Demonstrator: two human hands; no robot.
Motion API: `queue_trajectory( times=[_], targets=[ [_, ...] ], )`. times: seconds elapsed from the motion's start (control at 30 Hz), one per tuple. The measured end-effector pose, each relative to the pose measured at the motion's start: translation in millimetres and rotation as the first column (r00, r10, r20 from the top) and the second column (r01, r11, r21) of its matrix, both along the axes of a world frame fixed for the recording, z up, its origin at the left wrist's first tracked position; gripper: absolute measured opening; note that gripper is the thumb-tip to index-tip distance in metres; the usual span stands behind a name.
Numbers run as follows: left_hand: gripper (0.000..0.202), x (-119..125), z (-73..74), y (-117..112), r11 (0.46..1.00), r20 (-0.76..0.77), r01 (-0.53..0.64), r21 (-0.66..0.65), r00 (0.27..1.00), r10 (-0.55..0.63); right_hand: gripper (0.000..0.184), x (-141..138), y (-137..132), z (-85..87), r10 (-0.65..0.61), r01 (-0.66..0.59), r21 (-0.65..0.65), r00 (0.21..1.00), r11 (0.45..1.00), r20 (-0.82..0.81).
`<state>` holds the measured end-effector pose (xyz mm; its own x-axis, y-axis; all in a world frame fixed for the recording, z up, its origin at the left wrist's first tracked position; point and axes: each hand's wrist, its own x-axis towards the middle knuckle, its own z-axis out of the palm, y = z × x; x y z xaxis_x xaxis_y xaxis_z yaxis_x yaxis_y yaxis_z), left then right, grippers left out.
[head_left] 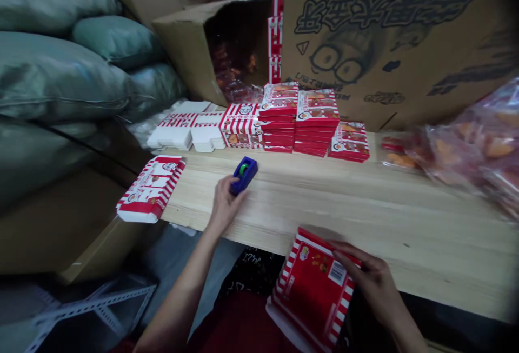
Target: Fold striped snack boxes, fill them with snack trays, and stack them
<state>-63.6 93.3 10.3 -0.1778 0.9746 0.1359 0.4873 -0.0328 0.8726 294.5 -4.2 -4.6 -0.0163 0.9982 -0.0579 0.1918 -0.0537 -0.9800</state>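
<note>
My right hand point(375, 282) grips the edge of a red-and-white striped cardboard carton point(312, 288), which hangs partly over the front edge of the pale wooden table point(365, 223). My left hand point(225, 204) is on the lower end of a blue tape dispenser point(244, 175) with a green core, on the tabletop. Left of it lies a folded striped carton point(151, 188). Stacks of flat red cartons point(316, 123) stand at the table's back, with white unfolded carton blanks point(170, 131) beside them.
Clear plastic bags of orange-red food point(466, 147) lie blurred at the right end of the table. Large cardboard boxes point(389, 34) stand behind it, one open on its side point(214, 45). Grey-green stuffed sacks point(68, 72) are piled at the left, and a metal shelf frame point(93, 304) lies low on the floor.
</note>
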Motion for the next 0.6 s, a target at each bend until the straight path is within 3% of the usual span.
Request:
queue_trajectory(
  times=[0.07, 0.13, 0.2, 0.33, 0.47, 0.6],
  targets=[
    [0.041, -28, -4.5, 22, 0.992, -0.054, -0.122, -0.017, 0.991, 0.121, 0.028, 4, -1, 5.4, -0.026, 0.026, 0.022, 1.000, 0.999, -0.015],
    [0.040, -44, -12.5, 37, 0.990, -0.037, -0.122, -0.077, 0.992, 0.120, 0.028, 4, 1, 14.3, -0.068, 0.070, 0.029, 0.997, 0.997, -0.042],
    [0.036, -49, -21.4, 46, 0.986, -0.001, -0.111, -0.127, 0.994, 0.111, 0.029, 0, 4, 25.4, -0.186, 0.189, 0.050, 0.981, 0.981, -0.053],
    [0.026, -51, -29.1, 57, 0.972, 0.107, -0.094, -0.217, 0.987, 0.119, 0.030, -16, 18, 46.4, -0.430, 0.432, 0.279, 0.900, 0.858, -0.069],
    [0.032, -55, -23.5, 71, 0.952, 0.227, -0.074, -0.297, 0.963, 0.146, 0.020, -37, 37, 53.7, -0.373, 0.342, 0.512, 0.927, 0.788, -0.045],
    [0.037, -58, -18.5, 77, 0.939, 0.344, -0.055, -0.340, 0.922, 0.179, 0.020, -54, 50, 49.2, -0.325, 0.267, 0.542, 0.945, 0.797, 0.014]
  ],
)
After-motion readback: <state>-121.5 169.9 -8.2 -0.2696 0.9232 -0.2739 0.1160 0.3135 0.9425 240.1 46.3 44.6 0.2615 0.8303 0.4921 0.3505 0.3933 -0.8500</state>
